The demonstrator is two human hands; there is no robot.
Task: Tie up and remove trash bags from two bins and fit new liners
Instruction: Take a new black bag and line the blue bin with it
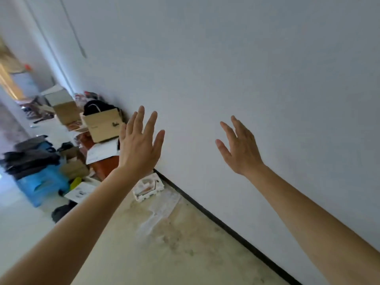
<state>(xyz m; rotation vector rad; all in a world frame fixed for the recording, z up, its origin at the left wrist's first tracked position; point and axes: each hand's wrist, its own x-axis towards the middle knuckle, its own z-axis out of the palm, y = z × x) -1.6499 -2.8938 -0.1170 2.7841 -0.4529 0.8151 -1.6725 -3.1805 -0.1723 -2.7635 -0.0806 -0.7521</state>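
white wall (pixel 257 68) ahead, stained floor (pixel 174 243) at 6 o'clock. left hand (pixel 139 147) grip spread wide, fingers straight, holding nothing; right hand (pixel 241 150) at 3 o'clock same. blue plastic item (pixel 41 187) at 9 o'clock under dark clothes (pixel 30 159): can't tell if bin.

You faced a smooth, matt white painted wall (pixel 246 58), edged below by a thin dark skirting strip (pixel 226 225). The pale beige floor (pixel 164 254) looked dull, with a rough, mottled patch. You also had a brown matt cardboard box (pixel 102 126), a blue moulded plastic stool (pixel 41 186) under dark folded cloth (pixel 30 159), a white paper sheet (pixel 102 150) and a white foam-like tray (pixel 148 187).
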